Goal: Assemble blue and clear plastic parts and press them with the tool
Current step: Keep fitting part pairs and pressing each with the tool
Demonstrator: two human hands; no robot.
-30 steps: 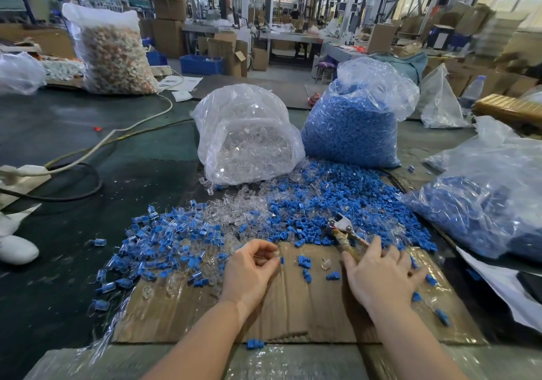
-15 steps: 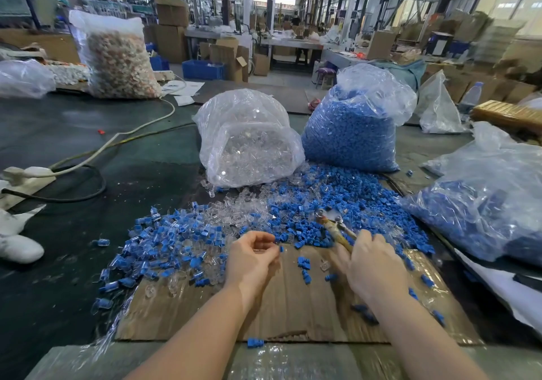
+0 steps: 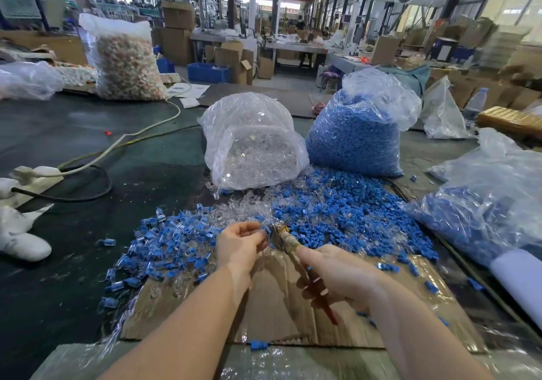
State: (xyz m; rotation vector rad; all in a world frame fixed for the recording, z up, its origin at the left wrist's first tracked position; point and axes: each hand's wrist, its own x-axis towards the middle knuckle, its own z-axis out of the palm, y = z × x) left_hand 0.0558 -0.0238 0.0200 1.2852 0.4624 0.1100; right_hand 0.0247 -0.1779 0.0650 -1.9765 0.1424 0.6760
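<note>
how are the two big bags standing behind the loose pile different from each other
The bag of clear parts holds see-through pieces; the bag of blue parts holds solid blue ones. The clear bag stands left and looks lower and rounder; the blue bag stands right, taller and fuller. Both are transparent plastic and stand on the table.

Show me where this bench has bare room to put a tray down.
Free: the dark mat left of the clear-parts bag, beyond the black cable; also the cardboard strip nearest you, between the forearms. Crowded: the loose blue and clear parts ahead of both hands.
</note>
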